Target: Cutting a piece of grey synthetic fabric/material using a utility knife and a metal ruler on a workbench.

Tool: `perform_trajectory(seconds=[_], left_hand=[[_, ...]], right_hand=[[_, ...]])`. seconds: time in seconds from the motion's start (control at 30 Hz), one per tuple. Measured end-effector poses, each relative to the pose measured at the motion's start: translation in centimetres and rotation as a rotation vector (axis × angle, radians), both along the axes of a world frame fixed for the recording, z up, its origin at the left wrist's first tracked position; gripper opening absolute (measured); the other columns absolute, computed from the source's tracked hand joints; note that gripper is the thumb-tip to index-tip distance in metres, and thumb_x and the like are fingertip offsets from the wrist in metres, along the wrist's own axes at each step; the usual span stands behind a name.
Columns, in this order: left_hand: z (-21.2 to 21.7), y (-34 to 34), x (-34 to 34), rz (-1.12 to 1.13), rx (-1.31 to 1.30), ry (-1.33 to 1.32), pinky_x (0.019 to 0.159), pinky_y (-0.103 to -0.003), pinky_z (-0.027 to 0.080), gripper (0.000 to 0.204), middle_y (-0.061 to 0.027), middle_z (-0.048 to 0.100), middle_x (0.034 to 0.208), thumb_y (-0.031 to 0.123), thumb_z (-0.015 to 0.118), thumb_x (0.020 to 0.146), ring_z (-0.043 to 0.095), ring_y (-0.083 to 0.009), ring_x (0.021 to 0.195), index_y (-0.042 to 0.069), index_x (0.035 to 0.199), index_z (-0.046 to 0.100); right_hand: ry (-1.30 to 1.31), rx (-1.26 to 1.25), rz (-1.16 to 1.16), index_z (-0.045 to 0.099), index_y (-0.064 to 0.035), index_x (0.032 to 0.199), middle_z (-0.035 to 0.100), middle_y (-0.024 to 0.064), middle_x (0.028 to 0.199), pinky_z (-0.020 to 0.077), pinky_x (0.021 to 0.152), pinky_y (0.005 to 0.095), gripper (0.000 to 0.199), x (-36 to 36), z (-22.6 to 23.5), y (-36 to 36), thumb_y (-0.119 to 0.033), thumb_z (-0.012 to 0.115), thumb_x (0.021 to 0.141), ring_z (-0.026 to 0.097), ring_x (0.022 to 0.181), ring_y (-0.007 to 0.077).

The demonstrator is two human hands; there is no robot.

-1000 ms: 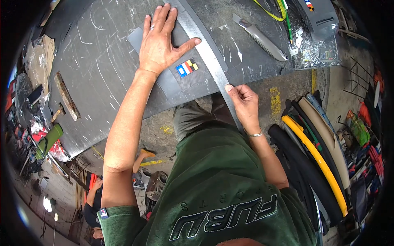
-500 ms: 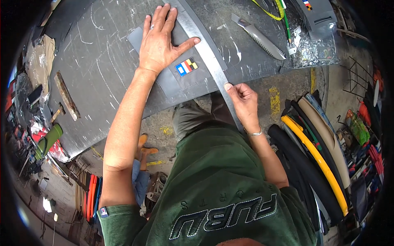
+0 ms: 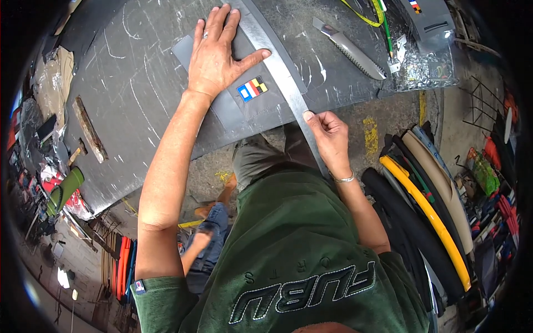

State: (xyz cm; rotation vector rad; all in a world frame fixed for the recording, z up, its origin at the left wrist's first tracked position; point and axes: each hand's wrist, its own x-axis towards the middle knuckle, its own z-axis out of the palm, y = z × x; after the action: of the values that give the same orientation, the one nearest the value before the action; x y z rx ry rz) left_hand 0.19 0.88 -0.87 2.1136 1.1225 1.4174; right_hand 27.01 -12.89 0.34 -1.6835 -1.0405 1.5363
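Note:
A long metal ruler (image 3: pixel 285 89) lies across a grey sheet of material (image 3: pixel 230 115) and runs past the table's near edge toward me. My left hand (image 3: pixel 215 62) is spread flat on the sheet, its thumb reaching onto the ruler. With thumb and curled fingers, my right hand (image 3: pixel 328 133) pinches the ruler just off the table edge. A small patch with coloured flag-like blocks (image 3: pixel 252 89) sits on the sheet between my hands. To the right of the ruler rests a utility knife (image 3: pixel 355 53), apart from both hands.
The dark, scratched table (image 3: pixel 127 105) carries a hammer (image 3: pixel 79 151), a wooden stick (image 3: pixel 90 130), a green pencil (image 3: pixel 388 39) and a yellow tape measure (image 3: pixel 363 19). Rolls of material, one yellow (image 3: pixel 427 216), stand at right. Another person's legs (image 3: pixel 214 227) show beyond my left arm.
Both my hands and the ruler stay where they were. The other person behind my left arm has shifted to the right, and an arm of theirs now shows.

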Motion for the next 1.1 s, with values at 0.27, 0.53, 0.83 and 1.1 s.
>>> perform_trajectory(seconds=[0.27,0.53,0.83,1.1], left_hand=[[4.7,-0.3,0.7,0.268,-0.412,0.767,0.126,-0.055,0.022,0.102,-0.0284,0.043,0.154,0.062,0.076,0.080,0.034,-0.0430,0.150,-0.007,0.148,0.045],[4.2,-1.3,2.2,0.342,-0.404,0.883,0.114,-0.051,0.042,0.083,-0.0161,0.055,0.144,0.063,0.070,0.085,0.051,-0.0348,0.136,0.000,0.137,0.056],[4.2,-2.1,2.7,0.293,-0.497,0.962,0.118,-0.062,0.035,0.139,-0.0217,0.032,0.164,0.087,0.075,0.058,0.029,-0.0390,0.154,-0.005,0.154,0.036],[3.9,-2.2,2.5,0.290,-0.550,0.900,0.115,-0.075,0.028,0.144,-0.0208,0.027,0.167,0.087,0.076,0.056,0.023,-0.0376,0.156,-0.004,0.157,0.030]], right_hand=[[-0.042,-0.042,-0.003,0.065,-0.0014,0.077,0.050,-0.0100,0.069,0.0313,0.055,0.0218,0.031,0.2,0.1,0.2,-0.021,0.078,0.096,0.038,0.064,0.0004],[-0.119,-0.004,0.040,0.067,0.0006,0.078,0.055,-0.0072,0.069,0.0353,0.055,0.0243,0.034,0.3,-0.2,0.7,-0.026,0.078,0.095,0.042,0.064,0.0020],[-0.039,0.013,0.030,0.068,0.0001,0.079,0.055,-0.0081,0.070,0.0356,0.056,0.0228,0.030,0.6,-1.6,0.6,-0.023,0.077,0.096,0.042,0.064,0.0015],[-0.056,0.004,0.059,0.070,0.0034,0.081,0.062,-0.0019,0.068,0.0445,0.060,0.0271,0.031,0.8,-1.8,0.6,-0.025,0.078,0.093,0.050,0.065,0.0054]])
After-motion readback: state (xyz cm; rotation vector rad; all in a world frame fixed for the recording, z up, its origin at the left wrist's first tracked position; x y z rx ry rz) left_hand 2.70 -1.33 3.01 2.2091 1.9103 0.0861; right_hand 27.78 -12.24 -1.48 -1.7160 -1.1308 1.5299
